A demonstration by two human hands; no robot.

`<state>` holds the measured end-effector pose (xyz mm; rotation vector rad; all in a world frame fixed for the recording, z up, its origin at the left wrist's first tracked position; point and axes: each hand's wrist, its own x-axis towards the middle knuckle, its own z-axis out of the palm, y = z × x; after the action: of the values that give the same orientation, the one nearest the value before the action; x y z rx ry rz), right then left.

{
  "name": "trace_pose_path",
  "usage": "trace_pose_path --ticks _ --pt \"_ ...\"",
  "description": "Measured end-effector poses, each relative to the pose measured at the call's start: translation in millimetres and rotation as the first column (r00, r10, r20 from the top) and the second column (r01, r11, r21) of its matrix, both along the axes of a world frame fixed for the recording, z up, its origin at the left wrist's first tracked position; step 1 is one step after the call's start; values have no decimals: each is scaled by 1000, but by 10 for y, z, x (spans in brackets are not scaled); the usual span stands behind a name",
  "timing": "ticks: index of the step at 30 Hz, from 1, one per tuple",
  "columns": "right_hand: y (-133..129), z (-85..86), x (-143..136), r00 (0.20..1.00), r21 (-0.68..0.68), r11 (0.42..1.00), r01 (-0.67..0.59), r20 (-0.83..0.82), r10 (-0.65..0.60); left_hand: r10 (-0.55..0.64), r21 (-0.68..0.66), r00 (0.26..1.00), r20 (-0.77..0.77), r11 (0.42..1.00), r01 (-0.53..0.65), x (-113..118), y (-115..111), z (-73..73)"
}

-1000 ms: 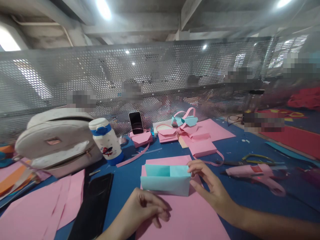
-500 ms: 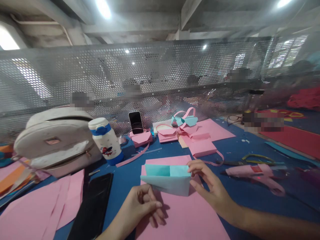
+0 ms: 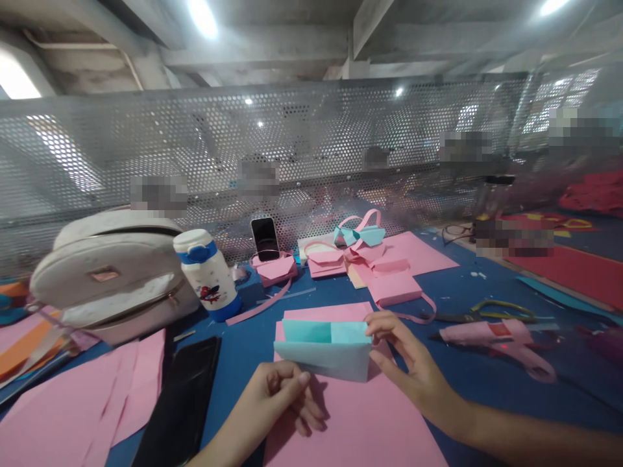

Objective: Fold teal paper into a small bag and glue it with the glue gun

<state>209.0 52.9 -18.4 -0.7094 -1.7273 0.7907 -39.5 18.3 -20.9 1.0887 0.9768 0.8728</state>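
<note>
A light blue folded paper pouch [image 3: 324, 360] stands on pink paper sheets [image 3: 350, 421] before me, its top gaping. My right hand [image 3: 413, 370] grips the pouch's right end, fingertips on the top edge and thumb lower down. Just below its lower left side, my left hand [image 3: 287, 402] hovers over the pink sheet, fingers loosely curled, thumb apart from them. Nothing shows in the left hand; whether its thumb touches the pouch I cannot tell.
Right: a pink glue gun [image 3: 501, 340] and scissors [image 3: 503, 310]. Behind: small pink paper bags [image 3: 396, 285] and an upright phone [image 3: 265, 239]. Left: a bottle [image 3: 209, 275], a pale backpack [image 3: 111, 279], a dark flat device [image 3: 180, 395] and pink sheets [image 3: 63, 415]. A perforated metal divider [image 3: 302, 130] crosses the back.
My left thumb has lifted slightly up toward the pouch, and the left fingers have shifted a little. The right hand and the pouch have stayed in place.
</note>
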Motion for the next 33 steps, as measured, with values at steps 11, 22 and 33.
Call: trace_pose_path --ticks 11,22,33 --pt "9 -5 -3 1000 3 1000 14 5 -14 -28 3 999 -29 1000 28 -17 -28 121" --pt "-8 -11 2 1000 -10 1000 -2 -4 2 -21 16 1000 -7 1000 21 -23 -5 34" --pt "9 -26 1 1000 -11 1000 -9 -1 9 14 37 998 59 999 -16 3 -5 -72"
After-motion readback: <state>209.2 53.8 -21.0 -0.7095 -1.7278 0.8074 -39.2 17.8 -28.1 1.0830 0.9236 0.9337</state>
